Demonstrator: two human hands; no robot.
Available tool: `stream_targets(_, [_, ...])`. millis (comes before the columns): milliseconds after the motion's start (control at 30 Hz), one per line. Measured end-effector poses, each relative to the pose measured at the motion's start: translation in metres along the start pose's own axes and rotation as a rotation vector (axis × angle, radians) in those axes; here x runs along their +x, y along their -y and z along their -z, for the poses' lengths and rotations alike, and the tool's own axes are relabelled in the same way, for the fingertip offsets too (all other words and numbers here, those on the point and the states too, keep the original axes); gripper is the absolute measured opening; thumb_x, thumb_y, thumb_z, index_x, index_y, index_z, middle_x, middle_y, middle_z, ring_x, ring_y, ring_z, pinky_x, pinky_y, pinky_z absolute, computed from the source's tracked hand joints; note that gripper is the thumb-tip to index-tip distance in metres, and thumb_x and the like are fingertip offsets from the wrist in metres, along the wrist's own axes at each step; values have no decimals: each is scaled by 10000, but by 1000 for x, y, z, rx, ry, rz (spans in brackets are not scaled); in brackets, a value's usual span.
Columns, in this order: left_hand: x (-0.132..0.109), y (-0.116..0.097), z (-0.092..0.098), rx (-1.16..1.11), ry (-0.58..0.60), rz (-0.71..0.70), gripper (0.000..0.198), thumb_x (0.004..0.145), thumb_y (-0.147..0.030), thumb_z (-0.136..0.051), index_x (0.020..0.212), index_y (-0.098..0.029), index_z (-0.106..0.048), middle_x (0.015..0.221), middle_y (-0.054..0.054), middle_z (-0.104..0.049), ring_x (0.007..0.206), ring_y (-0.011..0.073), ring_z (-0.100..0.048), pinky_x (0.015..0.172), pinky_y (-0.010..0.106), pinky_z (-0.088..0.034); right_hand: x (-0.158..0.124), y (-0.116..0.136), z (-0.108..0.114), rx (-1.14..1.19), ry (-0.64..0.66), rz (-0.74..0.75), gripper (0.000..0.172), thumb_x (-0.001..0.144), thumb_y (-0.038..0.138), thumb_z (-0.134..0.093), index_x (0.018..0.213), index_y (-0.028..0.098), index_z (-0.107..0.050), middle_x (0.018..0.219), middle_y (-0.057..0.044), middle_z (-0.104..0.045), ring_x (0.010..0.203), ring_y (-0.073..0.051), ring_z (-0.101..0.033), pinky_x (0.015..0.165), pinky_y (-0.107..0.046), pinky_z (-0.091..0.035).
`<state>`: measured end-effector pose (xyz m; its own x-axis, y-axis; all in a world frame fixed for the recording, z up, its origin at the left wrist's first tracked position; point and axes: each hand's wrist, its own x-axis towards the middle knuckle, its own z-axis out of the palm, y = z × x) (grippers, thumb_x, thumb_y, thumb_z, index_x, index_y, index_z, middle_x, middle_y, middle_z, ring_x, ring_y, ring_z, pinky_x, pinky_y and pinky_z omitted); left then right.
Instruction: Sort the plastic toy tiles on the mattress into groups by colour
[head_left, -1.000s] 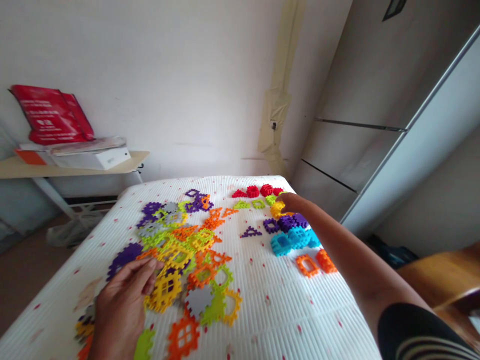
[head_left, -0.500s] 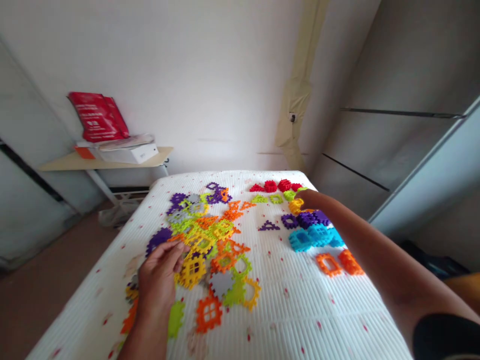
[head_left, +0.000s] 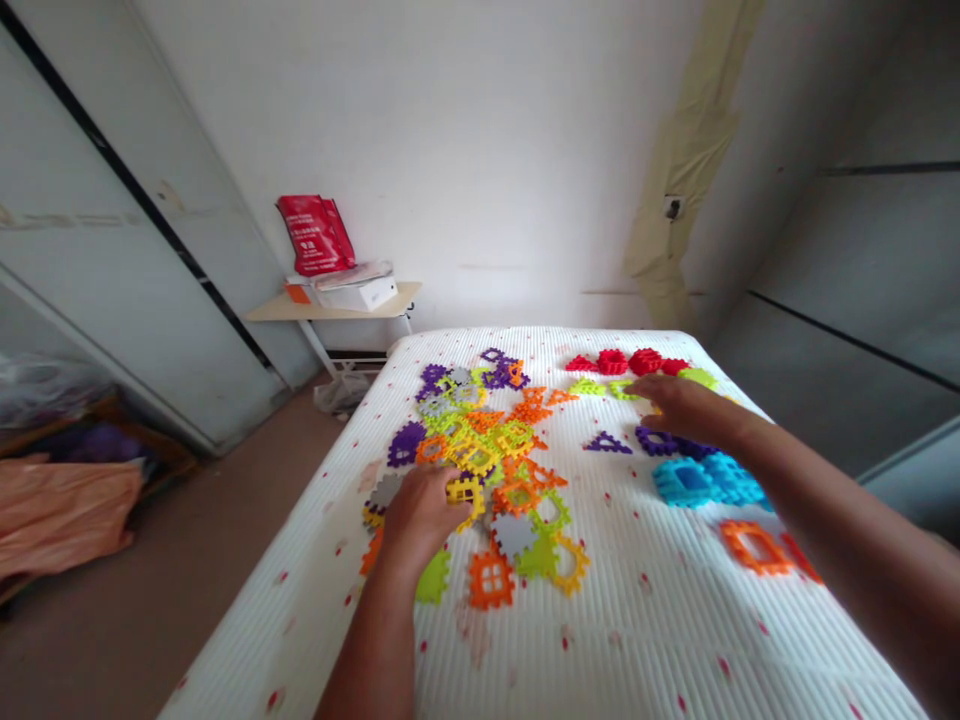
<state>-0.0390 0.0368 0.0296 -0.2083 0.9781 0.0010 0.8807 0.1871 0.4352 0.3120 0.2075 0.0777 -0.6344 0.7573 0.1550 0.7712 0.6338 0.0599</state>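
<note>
My left hand [head_left: 424, 512] is at the near left of a loose pile of toothed plastic tiles, its fingers closed on the edge of a yellow window tile [head_left: 466, 494]. Beside it lie an orange window tile [head_left: 491, 580], a grey tile [head_left: 514, 536] and a lime-green tile [head_left: 433, 578]. My right hand [head_left: 686, 408] hovers over the sorted tiles on the right, fingers apart, with nothing visible in them. It largely hides the yellow tiles beneath. Near it are lime-green tiles [head_left: 586, 386], purple tiles [head_left: 657, 440] and red tiles [head_left: 612, 362].
Blue tiles [head_left: 684, 482] and an orange frame tile [head_left: 754, 547] lie at the right of the bed-like padded surface [head_left: 592, 660]. A purple triangle tile [head_left: 609, 443] sits between the groups. Behind stands a small table [head_left: 262, 310] with a white box [head_left: 358, 293] and red bag [head_left: 315, 235].
The view has turned left. My left hand has reached forward from above the pile and closed on the yellow window tile. My right hand has drawn back slightly from the yellow tiles, fingers spreading.
</note>
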Motion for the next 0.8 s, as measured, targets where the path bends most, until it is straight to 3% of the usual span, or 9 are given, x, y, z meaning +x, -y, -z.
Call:
stream_targets(100, [-2, -7, 2, 53, 16, 8, 343, 630, -274, -645, 956, -177, -683, 997, 110, -645, 994, 264, -558, 832, 336, -399, -7, 36, 10, 82, 75, 80, 454, 746, 141, -617, 1198, 166, -588, 1222, -125, -593, 1083, -242, -583, 946, -365, -463])
stream_targets(233, [0, -5, 1, 8, -45, 6, 126, 642, -230, -601, 744, -189, -663, 810, 50, -643, 818, 203, -579, 717, 288, -399, -15, 66, 16, 118, 104, 115, 406, 780, 149, -597, 1185, 169, -589, 1204, -120, -600, 1076, -241, -585, 945, -377, -466])
stream_targets(400, [3, 3, -3, -437, -145, 57, 165, 668, -332, -588, 627, -178, -633, 611, 6, -604, 612, 156, -544, 581, 262, -379, -26, 92, 11, 245, 52, 160, 380, 815, 196, -593, 1195, 209, -576, 1194, -92, -605, 998, -214, -616, 875, -345, -502])
stream_targets(600, [5, -2, -6, -1144, -169, 220, 298, 569, -387, -715, 697, -149, -591, 494, -46, -516, 415, 79, -445, 429, 210, -312, -26, 145, 0, 505, -116, 173, 328, 838, 203, -573, 1166, 187, -577, 1092, -93, -639, 882, -187, -645, 788, -321, -526])
stream_targets(700, [3, -11, -7, -1286, -198, 263, 374, 514, -356, -755, 763, -157, -559, 587, -39, -567, 456, 96, -529, 461, 216, -387, -17, 175, -6, 586, -195, 159, 342, 830, 208, -586, 1168, 164, -564, 1105, -117, -631, 962, -219, -626, 825, -352, -521])
stream_targets(800, [0, -21, -7, -1305, -183, 259, 511, 531, -352, -746, 974, -181, -558, 657, -49, -583, 506, 114, -574, 512, 238, -442, -6, 199, -11, 547, -259, 137, 463, 800, 222, -625, 1237, 118, -511, 1236, -180, -555, 1119, -275, -547, 921, -414, -476])
